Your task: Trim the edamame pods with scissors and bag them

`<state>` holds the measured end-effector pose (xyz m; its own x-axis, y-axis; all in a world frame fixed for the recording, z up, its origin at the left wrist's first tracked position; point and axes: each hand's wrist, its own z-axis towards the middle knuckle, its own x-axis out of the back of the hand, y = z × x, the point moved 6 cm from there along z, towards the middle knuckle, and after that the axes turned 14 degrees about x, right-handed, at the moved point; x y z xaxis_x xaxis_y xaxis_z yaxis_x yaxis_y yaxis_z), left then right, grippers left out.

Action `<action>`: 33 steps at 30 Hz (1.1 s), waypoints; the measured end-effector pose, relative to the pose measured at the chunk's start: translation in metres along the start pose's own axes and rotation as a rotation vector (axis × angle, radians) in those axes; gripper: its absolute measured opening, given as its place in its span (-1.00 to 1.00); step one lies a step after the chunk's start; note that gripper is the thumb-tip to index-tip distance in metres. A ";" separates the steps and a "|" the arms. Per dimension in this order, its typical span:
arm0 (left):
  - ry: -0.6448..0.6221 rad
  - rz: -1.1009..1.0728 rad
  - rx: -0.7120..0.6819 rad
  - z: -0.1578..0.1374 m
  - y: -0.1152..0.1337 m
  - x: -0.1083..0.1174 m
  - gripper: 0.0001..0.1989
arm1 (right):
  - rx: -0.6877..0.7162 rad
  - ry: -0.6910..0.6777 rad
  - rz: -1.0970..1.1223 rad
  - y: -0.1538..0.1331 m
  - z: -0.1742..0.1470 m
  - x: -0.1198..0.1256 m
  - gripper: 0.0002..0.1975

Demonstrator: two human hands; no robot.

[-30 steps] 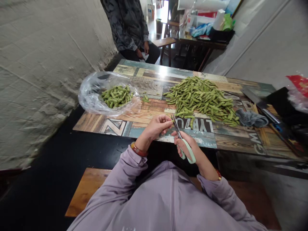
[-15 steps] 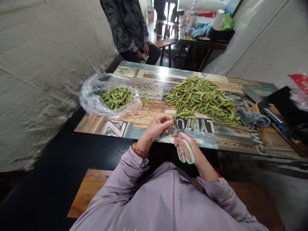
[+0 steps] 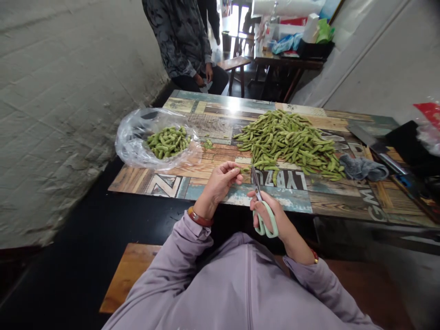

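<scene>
My left hand (image 3: 222,181) pinches a green soybean pod (image 3: 244,170) by one end, above the front part of the table. Just to its right, my right hand (image 3: 270,211) is closed around the pale green handles of a pair of scissors (image 3: 266,222). The blades point away from me and stand a little apart from the pod. Beyond the scissors lies a large heap of soybean pods (image 3: 288,140). To the left, a clear plastic bag (image 3: 132,153) lies with its mouth spread, and more pods (image 3: 168,142) rest in it.
A grey cloth (image 3: 364,168) and a cleaver (image 3: 366,140) lie at the table's right. Small trimmings (image 3: 208,144) are scattered near the bag. Across the patterned table (image 3: 206,179) sits another person (image 3: 184,43). Behind stands a second table (image 3: 292,62) loaded with goods.
The scissors have moved slightly right, away from the pod, and my left hand has shifted a little left. More of the pod now shows between them. The seated person stays in place.
</scene>
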<state>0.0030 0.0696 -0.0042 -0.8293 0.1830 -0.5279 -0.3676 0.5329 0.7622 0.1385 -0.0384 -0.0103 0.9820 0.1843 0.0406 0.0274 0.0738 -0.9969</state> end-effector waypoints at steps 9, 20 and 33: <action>-0.024 0.029 -0.024 0.000 -0.003 -0.003 -0.61 | 0.074 -0.089 -0.026 0.001 0.003 -0.009 -0.59; -0.053 0.139 -0.063 -0.006 -0.007 -0.008 -0.64 | 0.048 -0.042 -0.125 -0.013 0.010 -0.012 -0.59; -0.019 0.144 -0.081 -0.005 -0.007 -0.006 -0.69 | -0.034 0.054 0.001 0.001 0.008 -0.015 -0.54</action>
<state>0.0084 0.0610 -0.0048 -0.8683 0.2686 -0.4170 -0.2787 0.4314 0.8580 0.1224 -0.0336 -0.0117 0.9907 0.1307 0.0368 0.0318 0.0399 -0.9987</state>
